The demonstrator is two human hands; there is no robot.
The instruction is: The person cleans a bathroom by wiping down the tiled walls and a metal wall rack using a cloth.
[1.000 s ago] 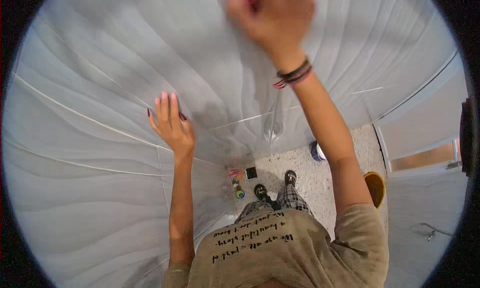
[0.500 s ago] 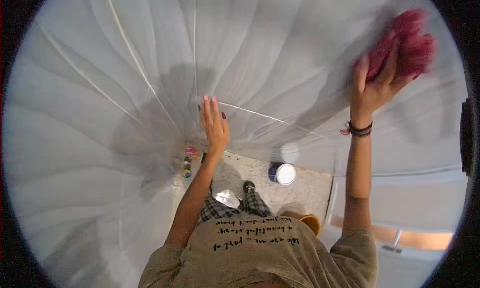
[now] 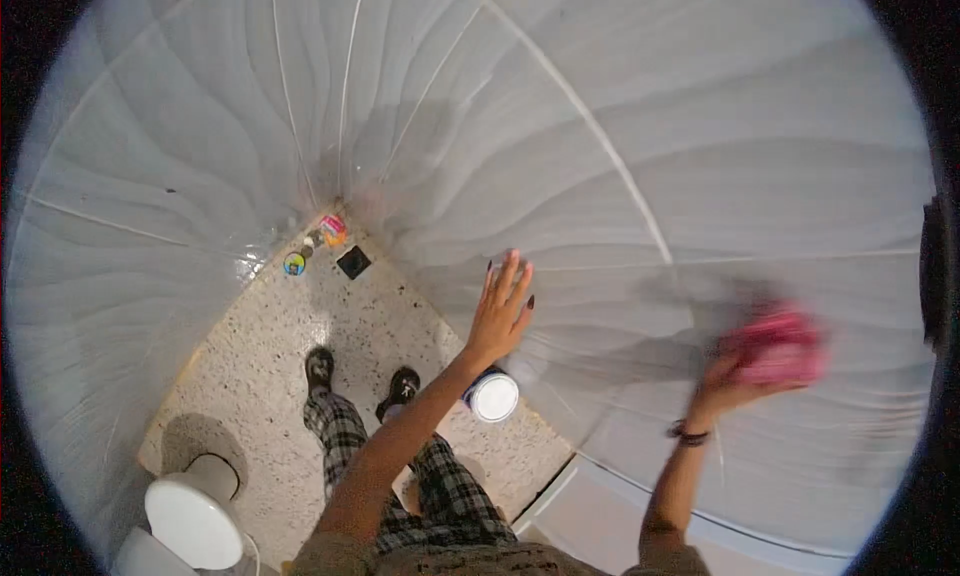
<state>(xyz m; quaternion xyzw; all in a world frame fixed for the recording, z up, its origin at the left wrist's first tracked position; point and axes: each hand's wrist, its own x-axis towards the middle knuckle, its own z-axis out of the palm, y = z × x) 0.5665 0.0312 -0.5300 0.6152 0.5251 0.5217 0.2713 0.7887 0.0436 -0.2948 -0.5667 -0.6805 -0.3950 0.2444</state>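
A pinkish-red cloth (image 3: 780,344) is held in my right hand (image 3: 722,388) against the grey tiled wall (image 3: 790,176). The cloth is blurred by motion, and part of my fingers is hidden behind it. My left hand (image 3: 500,311) is open with its fingers spread, lying near or on the same wall; contact is hard to make out. Pale grout lines run between the wavy-patterned tiles. Just below my left hand, a tin with a white lid (image 3: 494,398) stands on the floor by the wall.
A white toilet (image 3: 195,521) is at the lower left. Several small containers (image 3: 310,244) stand in the floor corner, beside a dark square drain (image 3: 353,263). The speckled floor (image 3: 260,416) is under my feet. A door (image 3: 620,506) is at the lower right.
My right hand has swept the cloth downward along the wall. My left hand has shifted right and lower in view. The camera has turned, bringing the toilet and more floor into sight.
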